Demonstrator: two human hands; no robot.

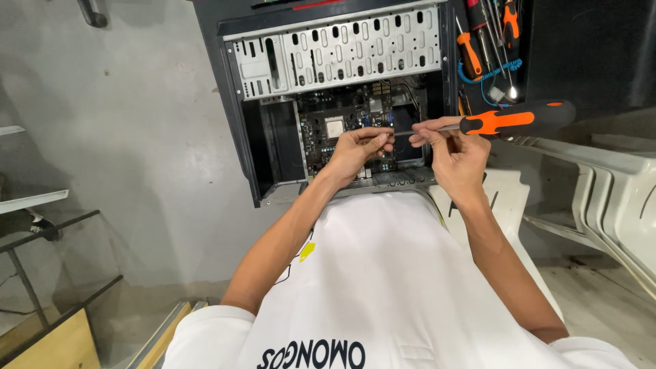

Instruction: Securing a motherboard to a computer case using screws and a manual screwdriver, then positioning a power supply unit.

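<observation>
An open black computer case (236, 102) lies in front of me, its motherboard (321, 126) exposed below a perforated metal drive cage (355, 48). My right hand (454, 154) holds a screwdriver (512, 119) with an orange and black handle. Its shaft points left toward my left hand. My left hand (357, 147) pinches the tip of the shaft over the motherboard; whether a screw is between the fingers I cannot tell.
More orange-handled tools (488, 37) and a blue coiled cord (488, 72) lie right of the case. White plastic chairs (601, 184) stand at the right. A dark metal frame (48, 232) and a wooden board (51, 345) sit at lower left on the grey floor.
</observation>
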